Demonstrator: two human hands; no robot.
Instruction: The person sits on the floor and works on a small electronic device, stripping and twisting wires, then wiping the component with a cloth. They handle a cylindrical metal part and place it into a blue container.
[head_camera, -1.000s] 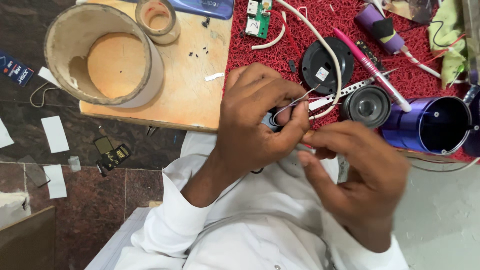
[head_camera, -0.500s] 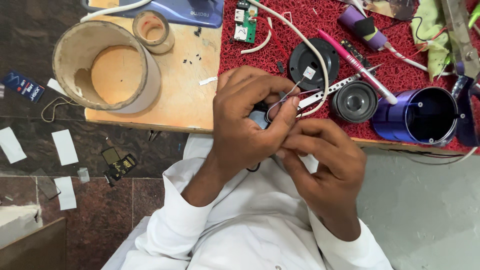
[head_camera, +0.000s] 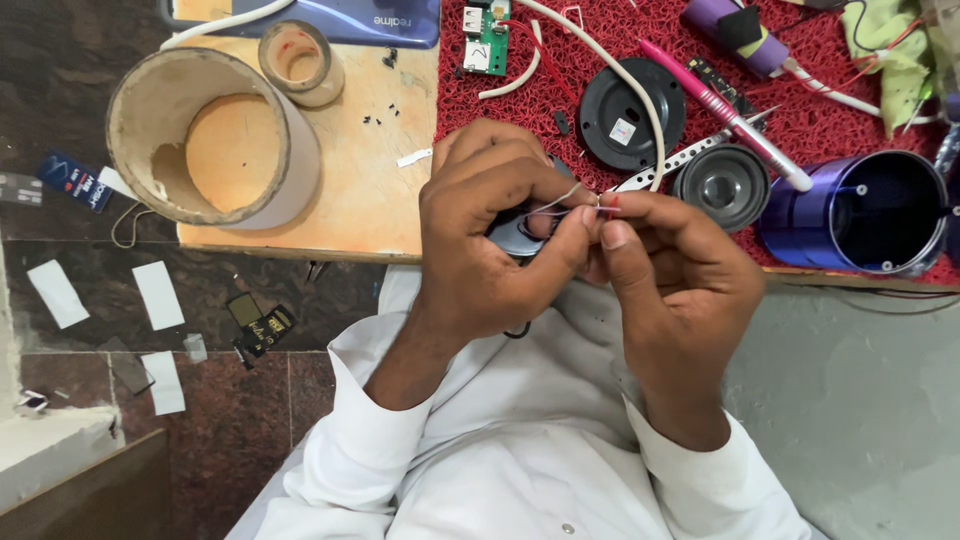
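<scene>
At the centre of the frame we have both hands pressed together just below the edge of the red mat (head_camera: 640, 60). Our left hand (head_camera: 495, 240) is curled nearly closed around a small dark round part (head_camera: 515, 235), of which only a sliver shows between the fingers and palm. Our right hand (head_camera: 680, 285) is closed to a pinch, thumb and forefinger meeting those of the left. Between the fingertips of both hands sits a thin wire (head_camera: 562, 198); it arcs up and to the right from the dark part to the pinch point, where a speck of red shows. So the wire lies at the very meeting point of the hands, above the dark part, and the part itself rests inside the left grip, just left of the right thumb.

Above the hands on the mat lie a black round disc (head_camera: 632, 113), a small speaker cone (head_camera: 727, 185) to its right, and a pink pen-like tool (head_camera: 725, 112) running diagonally towards the lower right. A white cable (head_camera: 625, 80) curves down over the disc towards our fingers. At the right edge stands a blue cylindrical shell (head_camera: 870, 215), open towards us. At the upper left a wide cardboard tube (head_camera: 205, 140) stands on a wooden board (head_camera: 370, 190), with a tape roll (head_camera: 300, 62) just beside it. A green circuit board (head_camera: 484, 35) lies at the top centre.
</scene>
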